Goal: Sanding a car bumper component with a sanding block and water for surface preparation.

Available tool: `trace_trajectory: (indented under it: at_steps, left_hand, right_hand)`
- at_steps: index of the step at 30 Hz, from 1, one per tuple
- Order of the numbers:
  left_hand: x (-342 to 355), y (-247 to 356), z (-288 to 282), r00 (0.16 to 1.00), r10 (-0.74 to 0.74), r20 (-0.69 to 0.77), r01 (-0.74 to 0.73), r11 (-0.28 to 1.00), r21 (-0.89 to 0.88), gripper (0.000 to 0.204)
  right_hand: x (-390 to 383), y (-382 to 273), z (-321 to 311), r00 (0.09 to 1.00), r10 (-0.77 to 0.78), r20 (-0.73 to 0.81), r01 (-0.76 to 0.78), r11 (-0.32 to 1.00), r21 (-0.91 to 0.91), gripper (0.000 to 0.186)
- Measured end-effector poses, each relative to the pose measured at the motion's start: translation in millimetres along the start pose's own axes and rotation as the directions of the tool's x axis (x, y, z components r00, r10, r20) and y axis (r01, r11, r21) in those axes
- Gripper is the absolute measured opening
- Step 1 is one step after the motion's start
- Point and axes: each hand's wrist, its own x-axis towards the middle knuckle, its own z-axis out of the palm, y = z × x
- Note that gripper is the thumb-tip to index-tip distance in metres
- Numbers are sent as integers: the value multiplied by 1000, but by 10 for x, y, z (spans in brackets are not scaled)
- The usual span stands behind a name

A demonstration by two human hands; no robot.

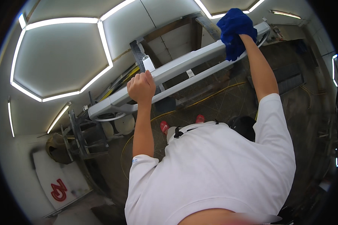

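A long silver bumper-like bar with a thinner lower rail stretches across in front of me, rising to the right. My left hand is closed at its near edge, left of the middle, with the fingers curled and the thumb up. Toward the bar's right end, a bunched blue cloth lies against the surface. It covers most of my right hand, so only the wrist side shows; the hand presses into the cloth, and the fingers are hidden.
A stand is behind the bar. Metal racks are at the left, near a white panel with red marking. A yellow hose crosses the grated floor. A round black object is beside my body.
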Motion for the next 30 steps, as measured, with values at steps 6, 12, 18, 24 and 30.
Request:
trace_trajectory:
  at_steps: [6, 12, 18, 24, 30]
  left_hand:
    - [62, -7, 24, 999, 44, 11, -44, 998, -42, 41]
    - [78, -89, 143, 999, 53, -12, -54, 998, -30, 48]
    - [120, -220, 218, 988, -16, 151, 20, 999, -28, 55]
    - [263, -161, 331, 984, -47, 172, 59, 996, -68, 63]
    - [313, -252, 379, 938, -148, 313, 160, 987, -11, 67]
  right_hand:
    - [-541, 495, -395, 976, 191, 109, -218, 902, 371, 26]
    - [-1561, 330, -1090, 916, 35, 400, 184, 848, -497, 36]
    - [-2742, 66, -1580, 655, 722, 223, -648, 386, 657, 40]
    - [-3785, 188, -1875, 343, 526, 778, -740, -359, 569, 44]
    - [-4343, -489, -2366, -172, 421, 890, -983, -138, -125, 41]
